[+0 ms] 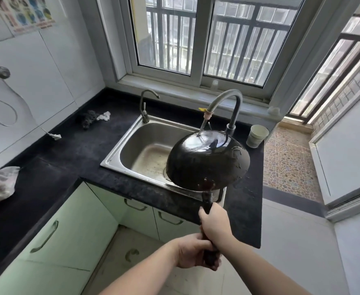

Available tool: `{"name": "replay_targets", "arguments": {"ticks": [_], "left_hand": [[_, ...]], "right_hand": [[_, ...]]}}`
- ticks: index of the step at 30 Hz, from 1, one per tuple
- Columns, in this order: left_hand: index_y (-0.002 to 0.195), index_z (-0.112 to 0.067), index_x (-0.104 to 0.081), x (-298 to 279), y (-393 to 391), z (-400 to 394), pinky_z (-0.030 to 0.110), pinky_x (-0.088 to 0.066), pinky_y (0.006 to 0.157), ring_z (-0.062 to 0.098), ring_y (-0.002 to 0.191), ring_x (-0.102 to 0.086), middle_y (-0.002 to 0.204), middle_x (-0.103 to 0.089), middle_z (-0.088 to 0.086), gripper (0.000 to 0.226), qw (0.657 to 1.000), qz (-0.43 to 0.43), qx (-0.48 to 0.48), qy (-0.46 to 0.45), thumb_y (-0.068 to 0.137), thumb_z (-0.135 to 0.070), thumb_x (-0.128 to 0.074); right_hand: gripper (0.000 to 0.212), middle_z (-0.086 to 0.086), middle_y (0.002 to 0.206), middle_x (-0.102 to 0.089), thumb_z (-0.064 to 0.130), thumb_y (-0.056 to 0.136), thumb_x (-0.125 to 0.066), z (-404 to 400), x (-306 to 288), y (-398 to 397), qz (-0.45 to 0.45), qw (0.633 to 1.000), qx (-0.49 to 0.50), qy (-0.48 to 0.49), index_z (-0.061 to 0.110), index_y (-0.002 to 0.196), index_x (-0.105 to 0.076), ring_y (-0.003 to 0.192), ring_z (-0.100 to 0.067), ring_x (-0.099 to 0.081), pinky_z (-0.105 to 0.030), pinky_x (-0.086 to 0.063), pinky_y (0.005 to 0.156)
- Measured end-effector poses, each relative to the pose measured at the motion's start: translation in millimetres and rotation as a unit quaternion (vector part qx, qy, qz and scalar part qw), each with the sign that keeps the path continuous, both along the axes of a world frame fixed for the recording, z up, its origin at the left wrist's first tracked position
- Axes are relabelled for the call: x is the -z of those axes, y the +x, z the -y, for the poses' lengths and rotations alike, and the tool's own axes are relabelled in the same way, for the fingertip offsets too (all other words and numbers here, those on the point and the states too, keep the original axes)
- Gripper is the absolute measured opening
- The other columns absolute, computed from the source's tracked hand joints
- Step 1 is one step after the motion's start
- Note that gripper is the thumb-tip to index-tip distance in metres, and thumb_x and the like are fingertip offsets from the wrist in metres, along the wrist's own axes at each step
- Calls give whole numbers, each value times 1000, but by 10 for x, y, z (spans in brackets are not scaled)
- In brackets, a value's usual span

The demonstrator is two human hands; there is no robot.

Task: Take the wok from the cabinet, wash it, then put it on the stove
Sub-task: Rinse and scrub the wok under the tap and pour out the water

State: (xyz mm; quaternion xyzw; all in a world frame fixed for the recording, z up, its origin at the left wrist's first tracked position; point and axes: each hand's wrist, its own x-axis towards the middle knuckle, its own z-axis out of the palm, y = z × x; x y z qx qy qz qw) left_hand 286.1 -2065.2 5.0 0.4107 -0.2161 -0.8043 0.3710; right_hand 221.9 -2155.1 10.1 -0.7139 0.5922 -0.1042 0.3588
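Because the wok (207, 160) is turned dome-up over the right part of the stainless steel sink (119, 153), the stream from the tall gooseneck faucet (228, 103) strikes its convex blackened underside and likely sheets off into the basin rather than onto the dark speckled countertop (72, 154). Both hands wrap the long dark handle (207, 203), right hand (214, 224) curled round it nearer the bowl, left hand (193, 251) gripping the butt end, which probably steadies the overhanging weight. Wet sheen near the dome top, rough crust toward the rim; 1 pale ribbed cup (256, 136) stands just right of the sink.
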Motion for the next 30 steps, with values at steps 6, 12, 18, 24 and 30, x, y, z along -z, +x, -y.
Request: {"name": "replay_targets", "arguments": {"ticks": [6,12,18,24,30], "left_hand": [[90,-8,-56,-17,131,-16,29,-53,67,17,67,-63,71,-63,3,11,999,43,22,-19,90,-2,-46],[86,-8,-54,-60,251,-39,29,-53,67,18,67,-64,70,-63,4,13,999,47,19,-21,91,-1,-45],[84,-9,-55,-96,254,-134,30,-51,65,19,67,-62,73,-59,4,12,1000,12,-2,-16,91,-3,-47],[84,-9,-55,-123,324,-228,28,-50,64,19,66,-60,75,-58,5,10,1000,-7,-23,-8,90,-5,-48],[81,-7,-54,-106,455,-188,26,-49,63,17,65,-57,74,-56,5,5,1000,-6,-30,5,83,-10,-50]], "right_hand": [[26,-6,69,-67,32,92,-55,-53,-22,43,60,998,24,16,8,81,-56,61,-16,-63,-21,-46,53],[27,-6,63,-67,28,92,-54,-66,-108,151,107,993,34,33,4,83,-57,47,-11,-62,-13,-40,42],[28,-6,62,-66,26,93,-55,-113,-124,190,93,995,20,39,0,83,-59,37,1,-53,-9,-36,41],[31,-5,56,-65,27,89,-54,-168,-99,294,92,992,25,79,-2,83,-60,35,-7,-56,-16,-42,41],[25,-3,54,-63,23,88,-54,-104,-98,458,95,990,21,103,1,77,-60,32,-5,-54,-16,-40,40]]}}
